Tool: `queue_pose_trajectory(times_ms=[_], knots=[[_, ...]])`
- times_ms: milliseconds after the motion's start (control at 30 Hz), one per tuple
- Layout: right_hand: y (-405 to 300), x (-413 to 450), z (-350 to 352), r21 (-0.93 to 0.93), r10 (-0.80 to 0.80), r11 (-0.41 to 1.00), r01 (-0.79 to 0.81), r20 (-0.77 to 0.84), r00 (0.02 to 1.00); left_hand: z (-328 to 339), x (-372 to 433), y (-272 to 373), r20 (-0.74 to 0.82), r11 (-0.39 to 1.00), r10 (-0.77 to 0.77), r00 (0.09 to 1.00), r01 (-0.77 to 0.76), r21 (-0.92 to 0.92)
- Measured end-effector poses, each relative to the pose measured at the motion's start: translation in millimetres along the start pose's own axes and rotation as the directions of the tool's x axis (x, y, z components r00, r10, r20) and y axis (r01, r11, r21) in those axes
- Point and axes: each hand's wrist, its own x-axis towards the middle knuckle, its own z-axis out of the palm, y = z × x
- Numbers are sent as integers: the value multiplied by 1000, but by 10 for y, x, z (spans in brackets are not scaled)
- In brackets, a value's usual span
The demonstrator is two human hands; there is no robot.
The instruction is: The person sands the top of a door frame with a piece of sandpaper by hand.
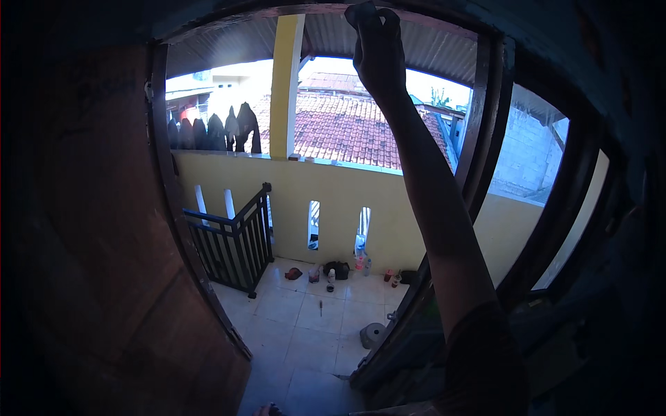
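My right hand (379, 47) is raised overhead at the lintel of a wooden door frame (437, 18), its fingers closed around a small greyish folded piece (367, 13); its material is too dark to tell. The bare forearm rises from a dark sleeve at the lower right. My left hand is out of view. Before me the doorway opens onto a tiled balcony, with a reddish-brown door panel (104, 218) on the left and the frame's dark right post (481, 125) behind my forearm.
Past the doorway stand a black metal railing (244, 244) and a yellow parapet (338, 182). On the white tiles lie bottles (367, 267), cups, black bags (337, 270), a thin tool (321, 308) and a grey rounded object (372, 335). Toes show at the bottom edge.
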Motion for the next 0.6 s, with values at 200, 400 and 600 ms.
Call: queue_pose_trajectory(times_ms=[200, 400, 600], knots=[[78, 28, 136, -306, -28, 951, 39, 39, 999, 241, 853, 844, 132, 989, -32, 991, 12, 147], [11, -96, 425, -435, 85, 891, -134, -130, 988, 517, 1824, 2019, 269, 950, -38, 962, -49, 310], [-97, -76, 539, -519, 18, 851, -87, -136, 991, 739, 2392, 2859, 358, 896, -60, 932, -107, 430]])
